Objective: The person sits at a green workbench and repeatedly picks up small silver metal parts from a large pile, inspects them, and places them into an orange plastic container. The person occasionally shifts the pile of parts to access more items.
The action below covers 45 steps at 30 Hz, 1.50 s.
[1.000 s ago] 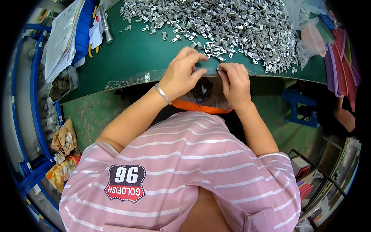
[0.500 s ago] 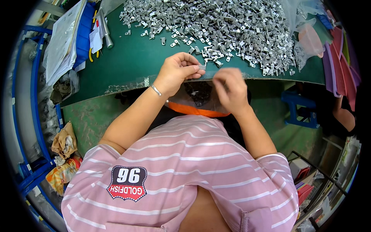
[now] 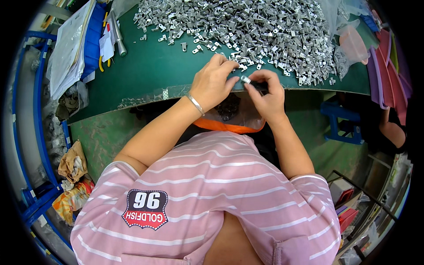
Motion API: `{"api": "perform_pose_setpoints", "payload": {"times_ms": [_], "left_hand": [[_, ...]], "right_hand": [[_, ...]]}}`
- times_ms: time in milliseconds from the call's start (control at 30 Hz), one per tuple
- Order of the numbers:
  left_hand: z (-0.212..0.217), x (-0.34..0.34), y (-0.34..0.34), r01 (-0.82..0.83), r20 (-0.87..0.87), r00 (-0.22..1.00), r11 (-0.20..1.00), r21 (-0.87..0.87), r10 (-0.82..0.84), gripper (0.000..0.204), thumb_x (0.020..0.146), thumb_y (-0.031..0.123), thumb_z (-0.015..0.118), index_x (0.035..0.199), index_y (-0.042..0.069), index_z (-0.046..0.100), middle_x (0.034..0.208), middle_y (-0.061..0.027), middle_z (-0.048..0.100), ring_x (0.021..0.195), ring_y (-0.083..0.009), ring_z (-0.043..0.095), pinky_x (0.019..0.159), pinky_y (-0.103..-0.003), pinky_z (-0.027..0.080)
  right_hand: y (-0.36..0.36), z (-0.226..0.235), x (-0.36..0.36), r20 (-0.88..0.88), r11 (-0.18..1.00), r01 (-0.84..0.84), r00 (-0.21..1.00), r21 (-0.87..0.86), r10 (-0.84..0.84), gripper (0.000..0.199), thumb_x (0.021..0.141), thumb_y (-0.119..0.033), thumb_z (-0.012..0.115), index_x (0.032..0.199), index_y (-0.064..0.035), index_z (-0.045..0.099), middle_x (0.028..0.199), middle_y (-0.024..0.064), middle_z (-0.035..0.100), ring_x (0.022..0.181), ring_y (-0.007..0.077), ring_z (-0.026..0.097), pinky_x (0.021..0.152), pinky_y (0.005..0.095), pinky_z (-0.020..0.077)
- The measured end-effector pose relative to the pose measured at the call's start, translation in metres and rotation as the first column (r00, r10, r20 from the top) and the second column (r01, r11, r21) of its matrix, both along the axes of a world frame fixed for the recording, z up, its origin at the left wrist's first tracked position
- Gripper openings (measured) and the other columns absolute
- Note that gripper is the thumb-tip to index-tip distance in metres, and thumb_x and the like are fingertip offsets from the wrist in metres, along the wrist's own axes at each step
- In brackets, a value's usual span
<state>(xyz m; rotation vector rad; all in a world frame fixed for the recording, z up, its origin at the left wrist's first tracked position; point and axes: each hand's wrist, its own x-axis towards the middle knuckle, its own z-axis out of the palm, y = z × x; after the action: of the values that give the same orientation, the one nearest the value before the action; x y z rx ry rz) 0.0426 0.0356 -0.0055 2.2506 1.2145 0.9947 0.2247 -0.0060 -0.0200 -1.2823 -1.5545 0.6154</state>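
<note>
Hands meet at the near edge of the green-topped worktable, just in front of a broad heap of small grey stamped-metal pieces that covers the far middle and far right of the surface. The left hand, a thin silver bangle at its wrist, has its fingers bent in a pinch around a small silvery metal part; the right hand pinches the same part from the other side, thumb and forefinger closed on it. The part hangs over the table's near edge, above a clear plastic bag with an orange rim holding dark pieces in the person's lap.

A second ago the two hands were a little apart, each at the fringe of the heap; half a second ago they drew close; now they touch at the part. My reading is that one piece has been picked from the pile and is being worked or checked between the fingertips.

At the far left corner lie a stack of papers and a blue bin.
</note>
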Motion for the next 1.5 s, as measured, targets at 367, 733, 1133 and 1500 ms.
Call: {"api": "perform_pose_setpoints", "payload": {"times_ms": [367,733,1133,1500], "left_hand": [[0.000,-0.014,-0.009,0.011,0.216,0.976,0.980,-0.197,0.033,0.017,0.080,-0.007,0.069,0.094,0.001,0.065,0.089,-0.0085,0.062,0.076,-0.0189,0.066,0.067,-0.028,0.054],[0.000,-0.021,-0.011,0.082,0.095,0.993,0.991,-0.101,-0.073,0.022,0.077,-0.012,0.061,0.095,0.001,0.066,0.093,-0.0119,0.060,0.087,-0.0277,0.064,0.077,-0.035,0.052],[-0.007,-0.022,0.020,-0.065,-0.080,0.994,0.997,0.040,0.068,0.027,0.078,0.001,0.070,0.104,0.004,0.064,0.097,-0.0132,0.059,0.091,-0.0329,0.060,0.082,-0.039,0.050],[0.001,-0.034,-0.004,-0.049,-0.061,0.997,0.999,-0.024,0.047,0.016,0.078,0.001,0.075,0.092,0.002,0.067,0.090,-0.0099,0.062,0.076,-0.0220,0.064,0.068,-0.032,0.052]], "right_hand": [[0.031,0.002,-0.010,0.341,0.959,-0.080,0.940,0.273,-0.019,0.022,0.078,0.003,0.069,0.098,-0.0053,0.066,0.098,0.0109,0.065,0.091,0.0314,0.060,0.078,0.0404,0.0493],[0.014,0.016,0.008,0.311,0.930,-0.368,0.884,0.002,0.349,0.013,0.081,-0.003,0.071,0.094,-0.0033,0.068,0.092,0.0108,0.065,0.088,0.0323,0.061,0.078,0.0399,0.0492],[0.030,0.012,-0.016,0.419,0.963,-0.217,0.898,0.158,0.133,0.036,0.080,0.003,0.064,0.115,-0.0015,0.064,0.117,0.0129,0.064,0.111,0.0340,0.057,0.095,0.0430,0.0463],[0.012,0.005,-0.014,0.369,0.991,-0.034,0.929,0.129,-0.016,0.028,0.076,-0.003,0.074,0.102,-0.0033,0.063,0.098,0.0124,0.066,0.091,0.0328,0.060,0.081,0.0406,0.0481]]}}
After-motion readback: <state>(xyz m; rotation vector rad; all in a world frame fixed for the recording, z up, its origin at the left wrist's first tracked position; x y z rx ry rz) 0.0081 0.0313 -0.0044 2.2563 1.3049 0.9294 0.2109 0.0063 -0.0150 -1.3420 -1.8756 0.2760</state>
